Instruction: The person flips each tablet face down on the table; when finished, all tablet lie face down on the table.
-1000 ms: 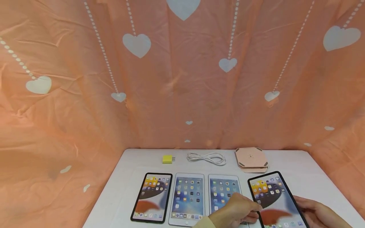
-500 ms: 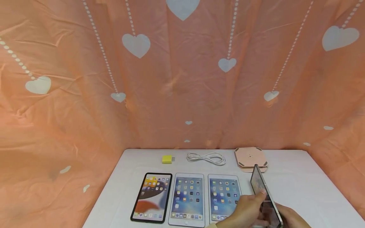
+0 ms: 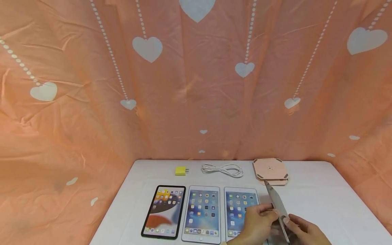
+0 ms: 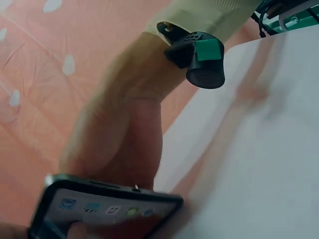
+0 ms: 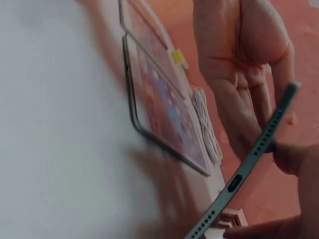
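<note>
Both hands hold a dark-rimmed tablet (image 3: 276,204), which stands nearly edge-on over the right part of the table. My left hand (image 3: 256,223) pinches it from the left, thumb against it. From the other side my right hand (image 3: 307,230) grips it, thumb near the close edge. App icons show on the tablet's screen (image 4: 112,209) in the left wrist view. The right wrist view shows its narrow edge (image 5: 235,183) with a port and small holes. Just left of my left hand lies a white-framed tablet (image 3: 239,200), partly covered by that hand.
Another white-framed tablet (image 3: 201,214) and a black-framed tablet (image 3: 163,211) lie further left on the white table (image 3: 324,190). Along the back are a yellow charger plug (image 3: 180,171), a coiled white cable (image 3: 225,169) and a pink octagonal piece (image 3: 269,169). Peach cloth (image 3: 196,112) surrounds the table.
The held tablet has turned from screen facing up to nearly edge-on, its screen swinging out of the head view. Both hands have moved with it, the right hand shifting left.
</note>
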A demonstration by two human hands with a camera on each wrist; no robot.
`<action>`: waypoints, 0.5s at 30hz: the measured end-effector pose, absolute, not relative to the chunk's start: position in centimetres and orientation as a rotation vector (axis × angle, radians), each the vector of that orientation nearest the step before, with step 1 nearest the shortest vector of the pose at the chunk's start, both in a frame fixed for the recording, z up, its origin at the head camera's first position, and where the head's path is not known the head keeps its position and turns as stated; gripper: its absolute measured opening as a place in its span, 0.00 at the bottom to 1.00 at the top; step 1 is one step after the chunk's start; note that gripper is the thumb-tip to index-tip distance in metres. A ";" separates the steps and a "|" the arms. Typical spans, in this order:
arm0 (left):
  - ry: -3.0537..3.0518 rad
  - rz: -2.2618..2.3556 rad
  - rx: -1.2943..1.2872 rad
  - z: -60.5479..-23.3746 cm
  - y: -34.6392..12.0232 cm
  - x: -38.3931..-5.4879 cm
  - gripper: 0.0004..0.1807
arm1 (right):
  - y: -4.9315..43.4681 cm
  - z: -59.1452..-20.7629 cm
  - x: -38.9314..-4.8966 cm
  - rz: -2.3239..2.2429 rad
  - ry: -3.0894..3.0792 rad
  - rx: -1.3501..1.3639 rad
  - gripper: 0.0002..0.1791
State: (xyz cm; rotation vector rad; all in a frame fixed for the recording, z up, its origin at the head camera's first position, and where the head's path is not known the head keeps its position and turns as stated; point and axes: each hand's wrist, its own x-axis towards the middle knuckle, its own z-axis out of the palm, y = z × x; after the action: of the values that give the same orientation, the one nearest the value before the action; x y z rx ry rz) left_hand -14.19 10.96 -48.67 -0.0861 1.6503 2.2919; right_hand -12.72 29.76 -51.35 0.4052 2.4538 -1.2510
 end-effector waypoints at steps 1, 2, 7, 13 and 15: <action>1.668 2.294 -0.086 -48.8 10.8 -14.3 0.11 | 29.8 -51.3 -12.8 -1.205 2.482 0.402 0.50; 1.671 2.299 -0.085 -49.0 10.7 -14.4 0.11 | 30.0 -51.4 -12.9 -1.167 2.506 0.398 0.52; 1.722 2.304 -0.118 -49.8 10.4 -14.5 0.10 | 31.0 -51.7 -13.5 -0.936 2.621 0.336 0.60; 1.959 2.207 -0.141 -50.5 10.4 -15.0 0.10 | 31.6 -51.6 -14.5 -0.859 2.657 0.308 0.66; 2.018 2.179 -0.133 -50.8 10.5 -15.3 0.10 | 31.7 -51.5 -14.7 -0.855 2.684 0.301 0.66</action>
State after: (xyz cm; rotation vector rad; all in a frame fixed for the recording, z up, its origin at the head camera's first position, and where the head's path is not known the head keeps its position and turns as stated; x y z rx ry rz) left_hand -15.32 10.51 -50.78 -0.1330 2.0184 2.1795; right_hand -14.73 31.70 -51.53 0.3008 2.6840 -0.8550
